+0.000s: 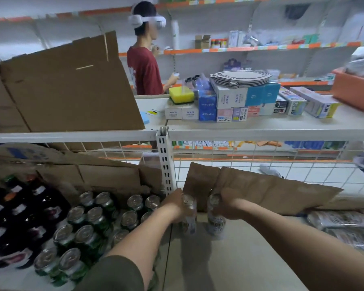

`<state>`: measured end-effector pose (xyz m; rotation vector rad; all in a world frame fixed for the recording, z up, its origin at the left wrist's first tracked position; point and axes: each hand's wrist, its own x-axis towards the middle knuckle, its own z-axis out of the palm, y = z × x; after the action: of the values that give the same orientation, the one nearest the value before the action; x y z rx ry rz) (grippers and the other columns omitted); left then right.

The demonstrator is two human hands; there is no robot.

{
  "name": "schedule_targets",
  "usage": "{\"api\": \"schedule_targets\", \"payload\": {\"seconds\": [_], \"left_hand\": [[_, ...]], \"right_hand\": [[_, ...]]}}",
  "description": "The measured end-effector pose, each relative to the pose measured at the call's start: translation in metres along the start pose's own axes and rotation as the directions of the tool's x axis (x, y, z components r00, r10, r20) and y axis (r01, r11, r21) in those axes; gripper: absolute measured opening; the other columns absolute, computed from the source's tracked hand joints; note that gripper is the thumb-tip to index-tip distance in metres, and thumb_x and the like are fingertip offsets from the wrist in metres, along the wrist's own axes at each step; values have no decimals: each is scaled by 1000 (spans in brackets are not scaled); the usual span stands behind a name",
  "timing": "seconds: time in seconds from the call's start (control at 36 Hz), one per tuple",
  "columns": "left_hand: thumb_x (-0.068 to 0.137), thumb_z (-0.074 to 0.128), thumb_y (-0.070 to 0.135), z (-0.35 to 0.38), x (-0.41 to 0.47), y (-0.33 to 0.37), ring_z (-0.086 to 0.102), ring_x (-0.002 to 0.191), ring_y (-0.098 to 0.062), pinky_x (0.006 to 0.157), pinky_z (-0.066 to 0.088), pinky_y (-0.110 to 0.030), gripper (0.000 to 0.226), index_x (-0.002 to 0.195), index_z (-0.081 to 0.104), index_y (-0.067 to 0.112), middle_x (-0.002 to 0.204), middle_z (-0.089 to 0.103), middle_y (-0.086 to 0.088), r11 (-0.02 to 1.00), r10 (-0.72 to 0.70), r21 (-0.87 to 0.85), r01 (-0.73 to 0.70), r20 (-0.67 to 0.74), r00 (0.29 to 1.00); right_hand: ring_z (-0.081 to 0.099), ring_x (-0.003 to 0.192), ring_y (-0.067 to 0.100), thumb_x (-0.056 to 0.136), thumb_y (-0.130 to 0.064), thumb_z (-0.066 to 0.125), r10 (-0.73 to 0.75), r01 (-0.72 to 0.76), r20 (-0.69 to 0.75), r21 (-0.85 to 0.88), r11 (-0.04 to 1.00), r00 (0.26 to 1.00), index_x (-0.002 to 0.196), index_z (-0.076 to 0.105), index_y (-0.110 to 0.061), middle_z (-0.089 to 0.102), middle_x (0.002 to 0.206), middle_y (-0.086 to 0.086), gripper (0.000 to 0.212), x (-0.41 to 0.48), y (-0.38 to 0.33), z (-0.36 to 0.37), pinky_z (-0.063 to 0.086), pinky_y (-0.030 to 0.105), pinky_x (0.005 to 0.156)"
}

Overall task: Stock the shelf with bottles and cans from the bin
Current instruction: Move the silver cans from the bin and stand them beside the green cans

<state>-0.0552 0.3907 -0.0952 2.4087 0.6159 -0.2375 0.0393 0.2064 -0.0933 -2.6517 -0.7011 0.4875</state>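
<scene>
Both hands are busy here. The left hand has its fingers wrapped round the left can. The right hand is clamped the same way on the right can, the one with blue lettering. Both are upright, just beside each other, at the far side of the beige shelf, right in front of a cardboard sheet. Green cans sit in rows to the left, with dark bottles further left. More cans lying on their sides are off right.
</scene>
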Motion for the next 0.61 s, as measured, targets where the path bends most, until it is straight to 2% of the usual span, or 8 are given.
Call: {"api": "schedule_targets", "payload": {"seconds": [0.06,0.17,0.25,0.36,0.47,0.61], "left_hand": [[74,87,41,-3,1,3,58,102,-19,81,46,-27,55,117,55,25,121,62,2,999,31,12,-31,3,1000],[74,87,40,-3,6,6,62,111,-24,82,46,-28,57,119,57,23,124,63,-2,1000,28,11,-28,-16,999],[77,86,36,-4,12,9,62,111,-24,83,45,-27,47,115,59,24,125,65,-3,998,66,2,-66,-2,998],[80,85,30,-5,19,11,59,121,-26,88,42,-26,56,129,59,21,132,63,-4,994,102,-32,-102,-5,995],[78,85,31,-3,22,9,58,123,-27,93,46,-30,61,131,56,20,134,62,-4,993,92,-72,-93,-20,996],[74,87,37,0,24,7,60,119,-28,97,51,-38,64,127,55,20,132,63,-3,994,89,-61,-91,-31,996]], "right_hand": [[63,93,21,70,-32,83,-2,2,-12,15,1000,1000,113,68,-17,69,109,4,48,4,0,-1,50,26,71],[55,88,18,73,-31,81,-28,28,-12,37,999,1000,116,62,-14,66,112,5,50,9,-2,-2,41,22,68],[57,91,19,74,-29,80,-46,47,-8,29,998,999,118,60,-14,65,115,6,50,14,-3,-2,41,23,69],[61,105,23,76,-27,81,-67,67,-8,31,997,998,120,59,-13,64,120,6,51,19,-6,-2,43,23,73],[59,113,25,78,-24,79,-93,93,-14,42,995,996,125,57,-13,62,126,6,53,21,-9,-3,41,23,78],[60,109,23,78,-28,79,-104,104,-6,71,992,995,124,56,-16,63,122,2,52,20,-8,-5,40,24,77]]}}
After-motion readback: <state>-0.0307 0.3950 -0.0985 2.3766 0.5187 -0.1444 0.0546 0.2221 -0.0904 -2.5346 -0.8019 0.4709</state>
